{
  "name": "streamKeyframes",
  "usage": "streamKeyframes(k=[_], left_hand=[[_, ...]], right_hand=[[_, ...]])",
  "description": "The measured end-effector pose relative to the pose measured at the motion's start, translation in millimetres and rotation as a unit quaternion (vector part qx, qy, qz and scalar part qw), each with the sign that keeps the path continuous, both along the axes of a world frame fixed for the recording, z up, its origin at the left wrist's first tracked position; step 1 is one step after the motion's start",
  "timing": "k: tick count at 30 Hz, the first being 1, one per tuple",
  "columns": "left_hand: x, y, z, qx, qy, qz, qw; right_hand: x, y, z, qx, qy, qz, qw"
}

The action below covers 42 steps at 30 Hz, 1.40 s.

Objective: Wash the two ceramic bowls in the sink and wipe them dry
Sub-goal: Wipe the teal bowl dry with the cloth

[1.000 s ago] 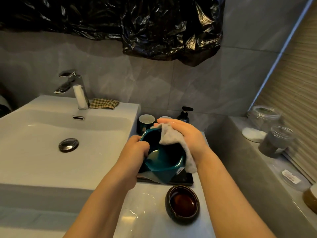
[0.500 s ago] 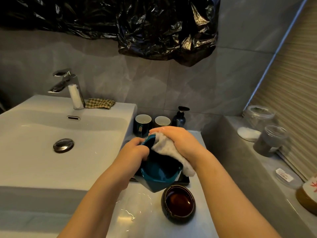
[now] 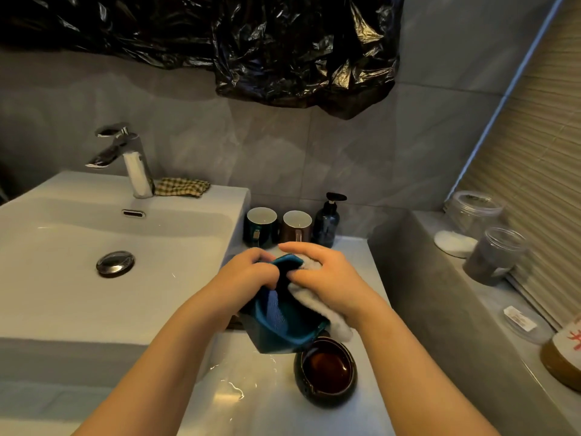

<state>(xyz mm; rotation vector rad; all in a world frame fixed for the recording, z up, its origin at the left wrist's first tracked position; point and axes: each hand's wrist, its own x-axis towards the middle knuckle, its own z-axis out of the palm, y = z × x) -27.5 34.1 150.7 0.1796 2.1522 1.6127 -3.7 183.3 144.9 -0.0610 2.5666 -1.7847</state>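
A teal ceramic bowl [image 3: 279, 325] is held tilted above the counter, right of the sink. My left hand [image 3: 248, 275] grips its far left rim. My right hand [image 3: 327, 278] presses a white cloth [image 3: 317, 305] against the bowl's right side and rim, fingers curled over the cloth. A dark brown ceramic bowl [image 3: 327, 371] stands upright on the wet white counter [image 3: 248, 404], just below the teal one. The white sink basin [image 3: 63, 278] lies to the left.
A chrome tap [image 3: 125, 158] and a checked cloth [image 3: 182, 186] sit at the sink's back edge. Two mugs [image 3: 262, 226] and a pump bottle [image 3: 327, 223] stand against the wall. Jars [image 3: 495, 256] line the grey ledge at right. A dark tray edge [image 3: 234, 322] peeks under the bowl.
The teal bowl has been turned and tipped further, its opening now facing down-left. My right hand with the cloth moved over the rim toward my left hand.
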Motion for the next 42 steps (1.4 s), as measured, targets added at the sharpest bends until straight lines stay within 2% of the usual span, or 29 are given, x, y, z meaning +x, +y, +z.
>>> streamKeyframes(k=[4, 6, 8, 10, 12, 14, 17, 19, 20, 22, 24, 27, 29, 34, 37, 39, 42], left_hand=[[-5.8, 1.6, -3.1, 0.023, -0.004, 0.060, 0.998], [-0.6, 7.9, -9.4, 0.086, 0.008, 0.114, 0.990], [10.5, 20.6, -18.7, 0.140, 0.019, 0.162, 0.977], [12.8, 31.0, -27.4, 0.183, 0.008, 0.249, 0.951], [4.9, 31.8, -28.9, 0.258, -0.062, 0.297, 0.917], [-3.3, 27.4, -29.2, 0.287, -0.094, 0.292, 0.907], [0.3, 23.7, -26.4, 0.247, -0.073, 0.285, 0.923], [8.5, 20.5, -22.1, 0.215, -0.091, 0.255, 0.938], [13.9, 18.0, -16.8, 0.203, -0.097, 0.232, 0.946], [17.8, 13.6, -7.8, 0.181, -0.096, 0.198, 0.959], [13.3, 11.8, -0.4, 0.181, -0.088, 0.204, 0.958], [4.7, 13.2, 2.2, 0.188, -0.090, 0.239, 0.948], [5.6, 12.3, -0.6, 0.173, -0.101, 0.235, 0.951], [15.1, 5.6, -0.9, 0.133, -0.068, 0.124, 0.981], [5.2, 6.3, 7.9, 0.147, -0.029, 0.135, 0.979], [-2.0, 8.1, 11.5, 0.147, -0.015, 0.174, 0.974], [-2.6, 8.5, 8.3, 0.157, -0.044, 0.193, 0.968]], right_hand=[[-7.1, 1.3, -10.2, -0.143, -0.060, -0.114, 0.981], [-13.7, -1.7, -15.7, -0.192, -0.071, -0.191, 0.960], [-21.0, -6.9, -17.7, -0.196, -0.044, -0.244, 0.949], [-17.0, -16.1, -16.7, -0.166, 0.012, -0.270, 0.948], [-1.0, -34.7, -15.2, -0.133, 0.079, -0.257, 0.954], [16.3, -59.4, -24.3, -0.101, 0.126, -0.225, 0.961], [13.9, -59.3, -29.7, -0.047, 0.135, -0.259, 0.955], [-2.0, -31.4, -12.5, -0.065, 0.072, -0.241, 0.966], [-7.7, -17.2, -2.2, -0.083, 0.040, -0.201, 0.975], [-12.8, -3.1, 7.1, -0.178, 0.012, -0.141, 0.974], [-5.3, -14.6, 0.7, -0.243, 0.053, -0.144, 0.958], [20.0, -55.0, -27.5, -0.119, 0.147, -0.206, 0.960], [25.9, -62.7, -26.0, -0.075, 0.147, -0.210, 0.964], [1.5, -4.9, 18.5, -0.103, 0.044, -0.096, 0.989], [6.7, -4.2, 16.0, -0.179, 0.029, -0.119, 0.976], [12.3, -27.1, -3.9, -0.201, 0.066, -0.145, 0.966], [23.5, -51.8, -14.1, -0.103, 0.146, -0.177, 0.968]])
